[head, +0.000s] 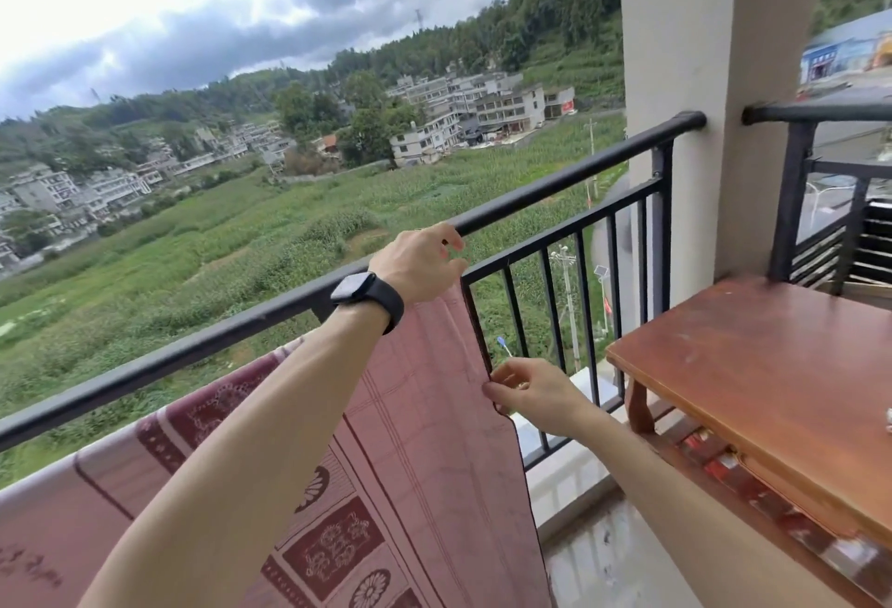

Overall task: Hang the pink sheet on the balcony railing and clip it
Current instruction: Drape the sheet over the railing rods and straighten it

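A pink sheet (425,419) with dark red patterned panels hangs on the inner side of the black balcony railing (555,182), spreading from the lower left up to the top bar. My left hand (420,265), a dark watch on its wrist, grips the sheet's upper corner right at the top rail. Lower down, my right hand (536,395) pinches the sheet's right edge beside the vertical bars. No clip is visible in either hand.
A brown wooden table (772,390) stands close on the right. A pale concrete pillar (700,100) rises behind it, with another railing section (820,182) beyond. Fields and buildings lie far below the railing.
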Tool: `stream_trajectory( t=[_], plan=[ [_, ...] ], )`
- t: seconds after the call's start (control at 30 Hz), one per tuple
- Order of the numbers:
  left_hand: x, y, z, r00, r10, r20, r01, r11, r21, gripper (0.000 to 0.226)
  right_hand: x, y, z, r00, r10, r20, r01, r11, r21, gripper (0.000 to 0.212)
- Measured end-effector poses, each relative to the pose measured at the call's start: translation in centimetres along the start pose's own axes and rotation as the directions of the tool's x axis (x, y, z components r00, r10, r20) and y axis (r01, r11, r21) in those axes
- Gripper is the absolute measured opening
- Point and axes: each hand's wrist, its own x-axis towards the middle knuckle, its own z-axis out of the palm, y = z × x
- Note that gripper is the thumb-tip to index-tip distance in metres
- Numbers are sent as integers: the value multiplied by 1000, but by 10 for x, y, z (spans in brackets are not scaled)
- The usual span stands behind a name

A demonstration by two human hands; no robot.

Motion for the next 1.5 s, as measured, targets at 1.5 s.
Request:
stream_trajectory(
  t=[1.5],
  plan=[
    [4, 2, 39, 967, 24, -254, -73, 980, -187, 8, 12, 58, 56, 930, 232, -285, -156, 952, 265, 24]
  ],
)
